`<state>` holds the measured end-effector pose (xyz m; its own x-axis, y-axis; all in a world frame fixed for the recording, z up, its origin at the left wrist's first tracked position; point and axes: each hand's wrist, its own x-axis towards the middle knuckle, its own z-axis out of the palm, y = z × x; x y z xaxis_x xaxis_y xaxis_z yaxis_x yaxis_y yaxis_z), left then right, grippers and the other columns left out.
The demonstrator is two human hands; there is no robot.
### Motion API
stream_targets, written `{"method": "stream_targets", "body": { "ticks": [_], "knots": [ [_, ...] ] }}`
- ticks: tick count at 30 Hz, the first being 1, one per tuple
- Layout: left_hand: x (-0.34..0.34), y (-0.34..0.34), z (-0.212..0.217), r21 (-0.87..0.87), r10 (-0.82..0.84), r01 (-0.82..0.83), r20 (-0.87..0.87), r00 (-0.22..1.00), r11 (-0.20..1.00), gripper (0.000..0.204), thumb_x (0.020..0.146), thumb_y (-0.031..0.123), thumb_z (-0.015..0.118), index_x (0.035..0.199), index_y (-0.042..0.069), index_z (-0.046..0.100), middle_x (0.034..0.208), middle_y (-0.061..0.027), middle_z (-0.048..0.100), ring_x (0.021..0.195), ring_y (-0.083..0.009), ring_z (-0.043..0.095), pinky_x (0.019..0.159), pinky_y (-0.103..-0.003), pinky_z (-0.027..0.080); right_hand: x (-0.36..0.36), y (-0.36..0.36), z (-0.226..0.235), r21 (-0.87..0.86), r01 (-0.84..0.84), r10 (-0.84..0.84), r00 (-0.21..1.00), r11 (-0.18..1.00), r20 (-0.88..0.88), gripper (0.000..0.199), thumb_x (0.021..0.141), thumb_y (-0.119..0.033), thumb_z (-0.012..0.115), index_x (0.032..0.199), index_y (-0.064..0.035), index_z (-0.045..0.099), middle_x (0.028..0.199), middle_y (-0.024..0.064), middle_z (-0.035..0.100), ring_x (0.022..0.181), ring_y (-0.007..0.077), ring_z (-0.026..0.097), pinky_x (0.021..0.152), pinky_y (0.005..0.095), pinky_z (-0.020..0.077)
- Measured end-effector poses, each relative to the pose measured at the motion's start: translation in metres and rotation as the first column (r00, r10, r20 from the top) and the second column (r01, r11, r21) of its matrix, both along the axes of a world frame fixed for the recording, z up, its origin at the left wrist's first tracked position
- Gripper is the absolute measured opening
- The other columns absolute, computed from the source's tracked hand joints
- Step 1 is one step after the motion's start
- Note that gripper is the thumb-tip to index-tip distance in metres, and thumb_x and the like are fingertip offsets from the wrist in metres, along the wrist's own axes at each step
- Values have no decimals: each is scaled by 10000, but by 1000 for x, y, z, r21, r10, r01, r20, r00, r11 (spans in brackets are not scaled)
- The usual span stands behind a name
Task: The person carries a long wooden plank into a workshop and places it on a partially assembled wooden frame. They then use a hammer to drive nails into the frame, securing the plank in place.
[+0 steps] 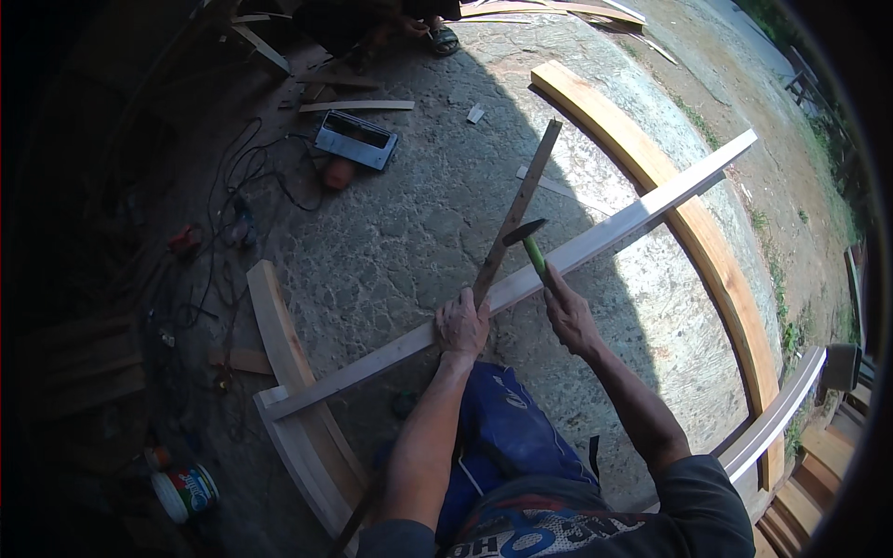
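Note:
My right hand (571, 314) is closed around the green handle of a hammer (533, 253). Its dark head is raised over the ground beside a long pale timber (595, 239). That timber runs slantwise from lower left to upper right. My left hand (463, 324) lies over it, fingers curled at the lower end of a narrow, dark, weathered wood strip (518, 206), which slopes up and away from the timber. How the strip meets the timber is hidden under my fingers.
Thick planks (633, 139) lie under the timber's right end, and more boards (288, 337) under its left. A silver-framed power tool (357, 139) with tangled cables stands far left. A white bucket (184, 493) stands lower left. Another person's sandalled foot (444, 40) shows at the top.

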<state>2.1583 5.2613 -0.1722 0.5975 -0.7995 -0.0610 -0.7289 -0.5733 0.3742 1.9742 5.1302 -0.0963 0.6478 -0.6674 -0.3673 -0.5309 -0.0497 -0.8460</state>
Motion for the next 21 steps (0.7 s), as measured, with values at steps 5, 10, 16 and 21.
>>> {"method": "stream_targets", "body": {
  "ticks": [5,10,16,21],
  "knots": [
    [0,5,-9,-36,-9,10,21,1000,999,418,1011,436,551,1141,39,562,1080,-205,674,1110,-399,619,1051,-578,397,-6,14,-1,-321,-14,52,993,947,109,588,1059,-139,483,1613,-216,302,1085,250,675,931,424,683,813,492,546],
    [-5,5,-15,-64,-42,45,48,998,997,528,1024,430,532,1310,-13,544,1349,-231,599,1320,-406,521,1155,-608,326,-14,35,-15,-409,-64,99,993,910,64,628,1040,-98,479,1620,-225,274,863,194,600,765,376,635,711,513,509],
    [-13,6,-16,-56,-53,62,158,986,996,556,1033,427,520,1363,-21,529,1417,-215,576,1351,-396,508,1176,-605,310,-12,38,-27,-389,-100,90,995,916,-44,630,1036,-100,479,1619,-212,269,860,192,604,763,384,633,688,516,493],
    [-16,3,-10,-64,-41,51,152,988,997,514,1023,422,542,1322,3,547,1312,-198,621,1278,-379,548,1163,-592,332,-13,37,-26,-397,-183,137,981,899,-141,646,1028,-97,488,1621,-200,255,831,189,584,737,381,626,676,516,487]
  ]
}}
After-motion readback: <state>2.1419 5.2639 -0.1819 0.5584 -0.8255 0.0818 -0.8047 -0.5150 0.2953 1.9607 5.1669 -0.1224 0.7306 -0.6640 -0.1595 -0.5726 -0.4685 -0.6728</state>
